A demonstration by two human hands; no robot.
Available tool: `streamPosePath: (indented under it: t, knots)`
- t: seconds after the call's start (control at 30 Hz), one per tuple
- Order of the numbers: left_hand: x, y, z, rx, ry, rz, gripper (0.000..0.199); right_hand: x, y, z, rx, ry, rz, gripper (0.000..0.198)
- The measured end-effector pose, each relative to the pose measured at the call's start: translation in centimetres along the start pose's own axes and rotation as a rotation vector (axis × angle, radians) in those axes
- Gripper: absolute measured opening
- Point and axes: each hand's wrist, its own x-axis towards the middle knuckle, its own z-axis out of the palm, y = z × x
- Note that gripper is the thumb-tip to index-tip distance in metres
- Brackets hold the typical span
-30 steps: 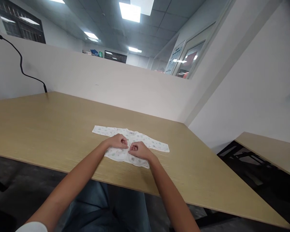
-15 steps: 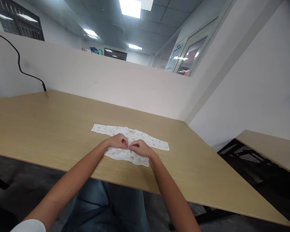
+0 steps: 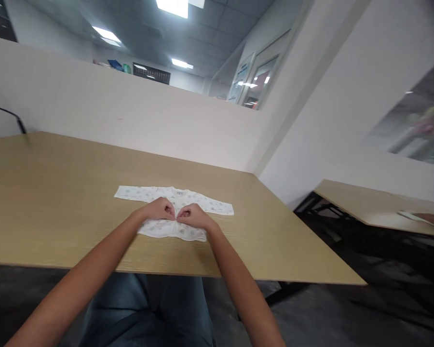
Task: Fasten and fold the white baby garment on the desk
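Observation:
A small white baby shirt (image 3: 183, 232) with a pale print lies spread on the wooden table, both long sleeves stretched out sideways and the neckline facing away from me. My left hand (image 3: 161, 209) is closed, thumb and fingertips pinching the shirt at its front middle. Right beside it, my right hand (image 3: 193, 215) pinches the same front line, its fingertips almost touching the left ones. Whatever fastening lies between the fingertips is too small and covered to make out. The chest of the shirt is partly hidden behind my hands.
The tabletop (image 3: 75, 168) ends at a low white partition (image 3: 148, 127) at the back. A black cable (image 3: 20, 124) comes down at the far left. To the right, past a gap, stands another table (image 3: 361, 202) with a blurred hand at its edge.
The view has swung to the right, so the table and shirt appear further left and the neighbouring table shows more. Both hands keep their pinch on the shirt's front.

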Motion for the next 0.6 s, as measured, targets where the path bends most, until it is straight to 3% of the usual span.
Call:
streamPosePath:
  t: [0.2, 0.6]
  knots:
    - [0.1, -0.11, -0.09, 0.019, 0.006, -0.012, 0.03, 0.04, -0.44, 0.08, 0.042, 0.015, 0.047, 0.024]
    - [0.04, 0.01, -0.48, 0.106, -0.021, -0.026, 0.036, 0.95, 0.44, 0.18, 0.066, 0.012, 0.004, 0.013]
